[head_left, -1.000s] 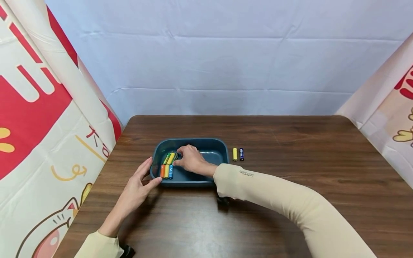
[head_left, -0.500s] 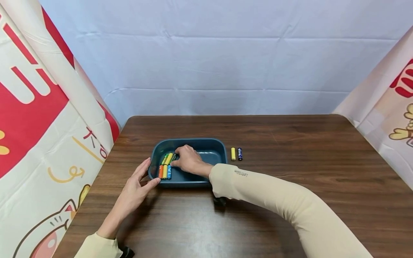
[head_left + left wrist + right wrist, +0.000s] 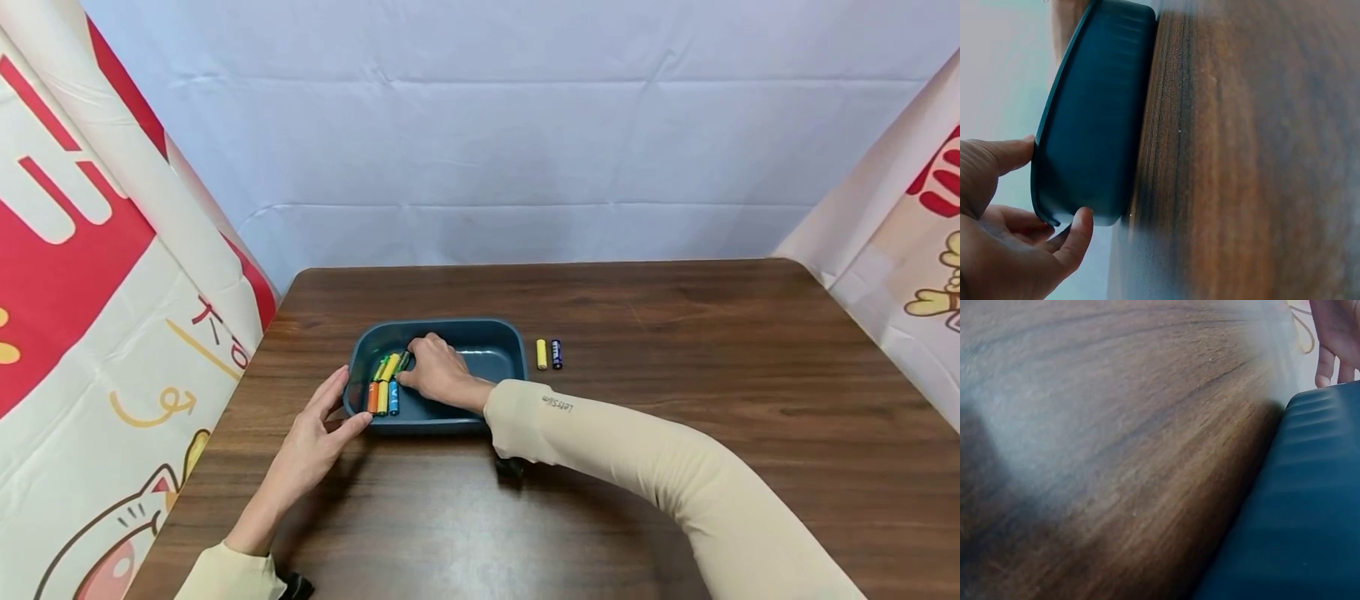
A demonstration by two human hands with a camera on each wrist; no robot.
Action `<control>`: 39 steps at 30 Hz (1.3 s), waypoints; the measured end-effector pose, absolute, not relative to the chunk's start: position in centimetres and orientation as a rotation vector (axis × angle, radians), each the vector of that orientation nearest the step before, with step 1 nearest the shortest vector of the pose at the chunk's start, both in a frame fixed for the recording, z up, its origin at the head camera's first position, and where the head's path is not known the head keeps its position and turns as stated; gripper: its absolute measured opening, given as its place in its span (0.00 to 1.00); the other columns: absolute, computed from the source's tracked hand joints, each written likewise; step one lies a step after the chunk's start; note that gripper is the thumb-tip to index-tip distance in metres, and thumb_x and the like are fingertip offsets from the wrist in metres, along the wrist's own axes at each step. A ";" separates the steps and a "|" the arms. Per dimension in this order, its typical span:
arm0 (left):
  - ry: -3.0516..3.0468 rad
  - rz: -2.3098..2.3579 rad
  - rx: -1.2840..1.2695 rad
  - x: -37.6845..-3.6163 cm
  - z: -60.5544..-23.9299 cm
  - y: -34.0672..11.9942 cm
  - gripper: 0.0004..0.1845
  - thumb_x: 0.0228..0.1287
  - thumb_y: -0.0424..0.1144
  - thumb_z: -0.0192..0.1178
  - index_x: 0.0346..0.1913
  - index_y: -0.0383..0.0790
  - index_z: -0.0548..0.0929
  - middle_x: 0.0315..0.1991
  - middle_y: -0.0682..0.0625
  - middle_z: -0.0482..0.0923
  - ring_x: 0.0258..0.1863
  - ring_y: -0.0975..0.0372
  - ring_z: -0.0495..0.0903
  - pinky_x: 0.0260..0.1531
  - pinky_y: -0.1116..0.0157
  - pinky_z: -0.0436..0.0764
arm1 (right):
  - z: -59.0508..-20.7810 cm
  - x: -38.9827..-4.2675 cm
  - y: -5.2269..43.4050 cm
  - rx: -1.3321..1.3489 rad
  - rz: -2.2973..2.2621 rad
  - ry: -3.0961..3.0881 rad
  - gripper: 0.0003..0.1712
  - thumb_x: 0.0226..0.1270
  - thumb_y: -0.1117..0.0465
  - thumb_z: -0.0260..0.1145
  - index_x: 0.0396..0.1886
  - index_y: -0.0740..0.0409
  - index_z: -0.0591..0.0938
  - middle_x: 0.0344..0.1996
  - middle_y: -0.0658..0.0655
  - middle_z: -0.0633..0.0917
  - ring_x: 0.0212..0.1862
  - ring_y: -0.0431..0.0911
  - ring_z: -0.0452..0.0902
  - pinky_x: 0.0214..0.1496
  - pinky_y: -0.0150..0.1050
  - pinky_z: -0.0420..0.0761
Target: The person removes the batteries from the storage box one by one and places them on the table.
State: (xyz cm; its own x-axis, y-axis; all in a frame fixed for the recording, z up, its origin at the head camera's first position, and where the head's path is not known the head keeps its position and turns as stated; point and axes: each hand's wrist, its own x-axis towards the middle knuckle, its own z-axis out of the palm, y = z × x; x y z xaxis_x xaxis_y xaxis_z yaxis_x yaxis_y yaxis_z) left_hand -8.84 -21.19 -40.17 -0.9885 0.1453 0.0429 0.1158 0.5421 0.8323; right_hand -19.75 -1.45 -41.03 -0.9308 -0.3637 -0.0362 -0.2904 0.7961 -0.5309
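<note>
In the head view, a dark blue rectangular tub point(image 3: 495, 367) stands on the brown table. My left hand point(image 3: 307, 442) holds its near left corner, thumb at the front and fingers along the left side; the left wrist view shows the thumb point(image 3: 1016, 155) on the rim. Inside the tub, my right hand point(image 3: 441, 372) pinches a dark green battery point(image 3: 403, 362) between thumb and fingers. Beside it lie a yellow battery point(image 3: 390, 367) and a green one point(image 3: 378, 367). A front row has an orange battery point(image 3: 372, 397), a yellow one and a blue one point(image 3: 393, 397).
To the right of the tub, a yellow battery point(image 3: 542, 354) and a dark purple-blue battery point(image 3: 557, 354) lie side by side on the table point(image 3: 675, 375). White fabric point(image 3: 480, 150) hangs behind, with printed cloth at both sides.
The head view has shifted slightly. The blue battery now stands a little apart from the yellow one beside it. Both hands keep nearly the same place at the tub.
</note>
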 end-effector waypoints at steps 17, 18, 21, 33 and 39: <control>2.718 1.469 0.224 -8.9 -40.2 -21.2 0.42 0.74 0.41 0.65 0.81 0.31 0.55 0.81 0.37 0.51 0.74 0.43 0.65 0.64 0.46 0.75 | -41.5 -19.7 -1.7 -0.535 -0.694 2.911 0.33 0.68 0.42 0.73 0.64 0.57 0.82 0.50 0.57 0.81 0.41 0.45 0.79 0.40 0.41 0.84; 2.715 1.470 0.222 -8.9 -40.2 -21.2 0.42 0.74 0.41 0.65 0.81 0.31 0.55 0.81 0.37 0.51 0.74 0.43 0.64 0.64 0.46 0.75 | -41.5 -19.8 -1.7 -0.536 -0.688 2.914 0.33 0.68 0.42 0.73 0.65 0.57 0.82 0.50 0.57 0.81 0.41 0.45 0.79 0.40 0.41 0.84; 2.710 1.473 0.219 -8.9 -40.1 -21.2 0.42 0.74 0.41 0.65 0.81 0.32 0.55 0.81 0.37 0.51 0.75 0.43 0.63 0.64 0.46 0.75 | -41.6 -19.8 -1.7 -0.547 -0.672 2.917 0.33 0.68 0.44 0.73 0.66 0.57 0.81 0.52 0.58 0.81 0.42 0.46 0.79 0.41 0.41 0.84; 2.718 1.448 0.208 -9.0 -39.9 -21.2 0.42 0.74 0.41 0.65 0.81 0.32 0.54 0.81 0.36 0.51 0.75 0.43 0.63 0.64 0.47 0.75 | -41.2 -20.2 -1.7 -0.557 -0.655 2.906 0.31 0.67 0.45 0.74 0.62 0.59 0.83 0.49 0.57 0.82 0.39 0.45 0.76 0.37 0.39 0.83; 2.719 1.450 0.207 -8.9 -40.1 -21.2 0.42 0.74 0.39 0.65 0.81 0.32 0.54 0.81 0.37 0.51 0.74 0.42 0.64 0.64 0.47 0.75 | -40.5 -20.2 -1.3 -0.558 -0.726 2.883 0.29 0.68 0.47 0.74 0.60 0.61 0.84 0.48 0.57 0.82 0.37 0.45 0.76 0.34 0.37 0.80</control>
